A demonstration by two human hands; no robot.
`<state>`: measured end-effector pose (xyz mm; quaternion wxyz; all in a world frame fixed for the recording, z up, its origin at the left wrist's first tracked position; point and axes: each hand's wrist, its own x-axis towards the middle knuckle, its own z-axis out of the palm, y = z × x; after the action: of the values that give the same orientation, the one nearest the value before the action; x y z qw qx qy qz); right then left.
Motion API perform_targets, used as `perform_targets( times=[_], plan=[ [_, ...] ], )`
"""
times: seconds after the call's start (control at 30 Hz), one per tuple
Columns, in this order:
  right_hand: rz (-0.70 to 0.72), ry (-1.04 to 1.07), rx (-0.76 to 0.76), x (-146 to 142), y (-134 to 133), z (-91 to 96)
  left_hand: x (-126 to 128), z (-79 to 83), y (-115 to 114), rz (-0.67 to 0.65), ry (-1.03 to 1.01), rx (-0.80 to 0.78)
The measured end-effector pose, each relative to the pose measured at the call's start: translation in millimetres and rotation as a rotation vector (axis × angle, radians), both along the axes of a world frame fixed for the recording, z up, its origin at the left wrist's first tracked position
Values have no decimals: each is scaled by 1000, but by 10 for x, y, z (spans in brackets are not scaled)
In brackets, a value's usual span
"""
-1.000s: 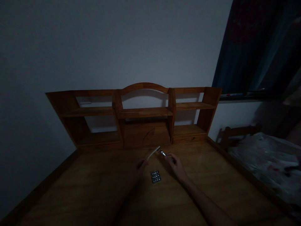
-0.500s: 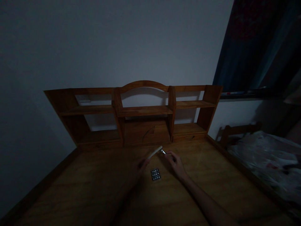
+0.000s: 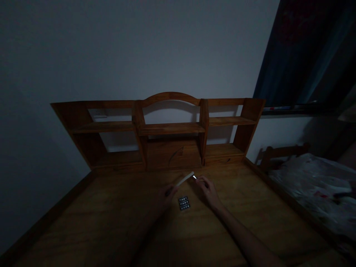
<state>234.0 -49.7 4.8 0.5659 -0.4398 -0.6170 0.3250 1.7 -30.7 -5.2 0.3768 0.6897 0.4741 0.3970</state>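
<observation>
The pale slender stick [image 3: 184, 180] hangs just above the wooden tabletop [image 3: 111, 222], its long axis slanting away and to the right, with its far tip almost meeting a small shiny metal piece [image 3: 195, 177]. The left hand [image 3: 167, 194] is closed around the stick's near end, and the right hand [image 3: 209, 191] pinches the metal piece in its fingertips. A small dark rectangular card [image 3: 184, 203] lies between the hands.

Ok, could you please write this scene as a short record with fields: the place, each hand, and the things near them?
place: dim room, wooden desk with a shelf unit at its back
left hand: holds a pale rod by its near end
right hand: pinches a small metal piece; its shiny tip is close to the rod's far end, contact unclear
between hands: small dark card with pale marks, flat on the desk
right side: bed, dark curtain
</observation>
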Motion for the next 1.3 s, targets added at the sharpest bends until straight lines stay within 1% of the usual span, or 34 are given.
perform_targets(
  times=[0.1,0.23,0.33,0.37,0.43,0.53,0.67,0.8,1.0,1.1,1.2,1.3],
  plan=[
    [6,34,-47,4,2,-34,2,-10,18,11,33,-12],
    [15,226,-125,13,29,-104,-33,10,25,75,41,3],
    [49,296,-163,24,63,-137,-40,49,-21,107,41,39],
    [60,301,-170,27,73,-141,-35,57,-39,101,42,50],
    [75,309,-184,30,85,-138,-18,59,-67,49,58,76],
    [90,278,-183,22,79,-115,4,29,-78,-16,106,111],
    [104,241,-145,1,41,-84,4,0,-67,14,124,109],
    [77,182,-123,-6,21,-81,-4,-3,-58,-1,139,115],
    [87,86,-92,0,27,-65,12,-60,-10,23,136,117],
    [74,59,-100,-1,33,-70,19,-33,-18,13,147,110],
    [63,41,-97,1,38,-89,25,8,-40,28,146,98],
    [35,6,-88,9,46,-105,28,14,-47,51,139,106]
  ],
)
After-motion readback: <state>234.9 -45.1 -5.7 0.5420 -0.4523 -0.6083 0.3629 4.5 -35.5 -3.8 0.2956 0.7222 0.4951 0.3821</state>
